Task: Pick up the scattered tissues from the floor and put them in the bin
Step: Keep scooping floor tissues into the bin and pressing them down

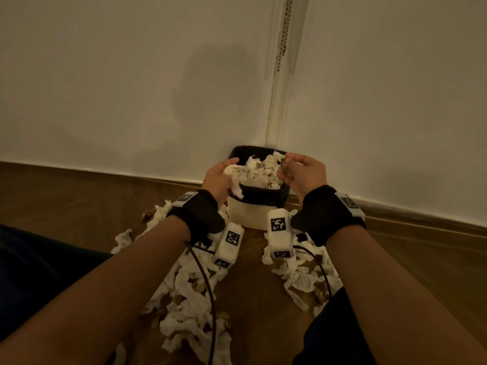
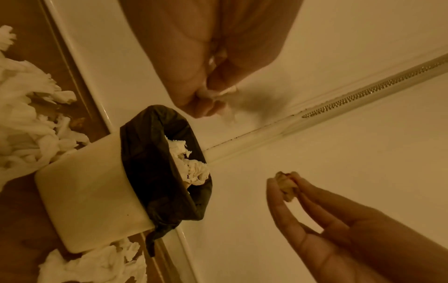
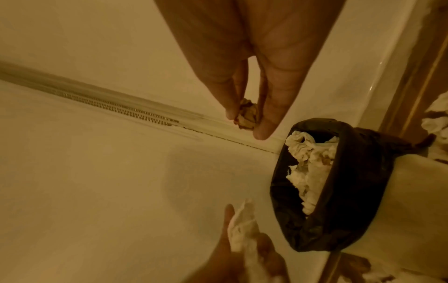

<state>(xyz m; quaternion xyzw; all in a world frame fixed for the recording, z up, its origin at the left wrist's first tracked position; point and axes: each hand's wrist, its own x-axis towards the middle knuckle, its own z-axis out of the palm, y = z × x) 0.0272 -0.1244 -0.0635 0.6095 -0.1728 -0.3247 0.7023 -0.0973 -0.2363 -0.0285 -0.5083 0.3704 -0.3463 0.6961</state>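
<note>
Nearest the head camera are the person's two bare forearms, each strapped with a black wrist band (image 1: 196, 216) carrying a white tagged camera block (image 1: 228, 243), reaching forward over the litter. The largest risk lies with the small cream bin lined with a black plastic bag (image 1: 259, 200): white tissue is already heaped to about its rim, so anything dropped on top may well roll off onto the floor again. The left hand (image 1: 220, 177) has its fingers curled round a long crumpled white tissue (image 1: 235, 180) whose tail hangs outside the near rim; released there, it would probably slide down the outside of the bin. The right hand (image 1: 303, 173) pinches a small brownish crumpled wad (image 3: 247, 114) between thumb and fingertips, above the far right edge of the bin rather than its middle, so it could fall behind, against the wall. The trailing wrist cables (image 1: 204, 275) could also drag loose pieces about.

The brown wooden plank floor (image 1: 66, 201) is strewn with many scattered white tissues (image 1: 189, 293) on both sides of the arms, so much remains. The bin stands in a corner of plain white walls (image 1: 131, 75) with a pale skirting board (image 1: 105, 172); a beaded metal chain (image 1: 284, 30) hangs down the corner. The light is dim and warm.
</note>
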